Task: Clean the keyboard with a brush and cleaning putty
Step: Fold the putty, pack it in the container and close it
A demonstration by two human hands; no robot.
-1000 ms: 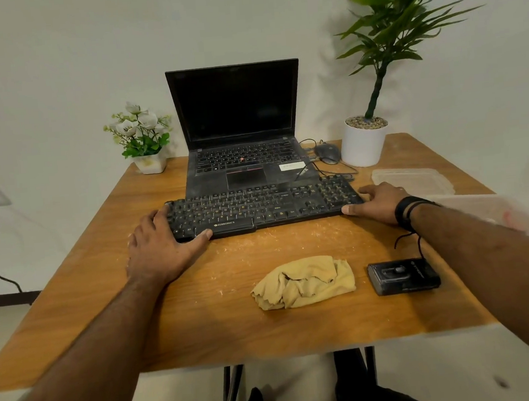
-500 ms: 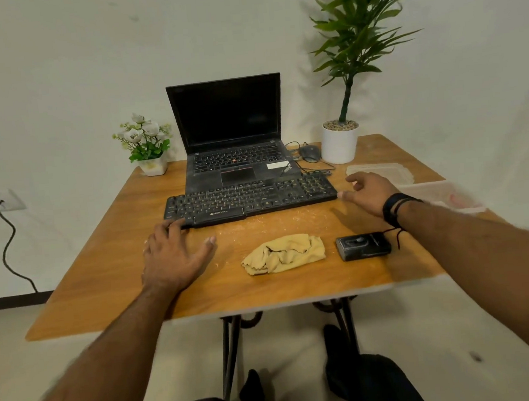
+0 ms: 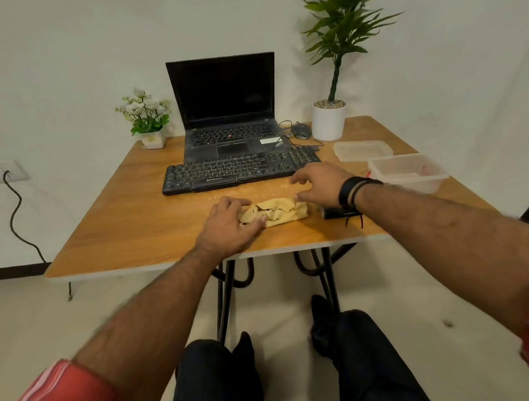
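Note:
A black keyboard (image 3: 238, 170) lies across the wooden table (image 3: 132, 223), in front of an open laptop (image 3: 227, 108). A crumpled yellow cloth (image 3: 278, 212) sits nearer the front edge. My left hand (image 3: 227, 227) rests on the cloth's left end, fingers laid over it. My right hand (image 3: 318, 181) hovers over the cloth's right end with fingers loosely curved, holding nothing. A small black box (image 3: 330, 212) lies mostly hidden under my right wrist. No brush or putty shows plainly.
A clear plastic tub (image 3: 408, 173) and its lid (image 3: 362, 150) sit at the right. A white potted plant (image 3: 328, 119), a mouse (image 3: 300, 130) with its cable and a small flower pot (image 3: 152, 139) stand at the back. A wall socket's cord (image 3: 14, 216) hangs left.
Both hands left the keyboard's ends and drew back toward the cloth; the left now lies on it, the right is above its right end. The view pulled back from the table.

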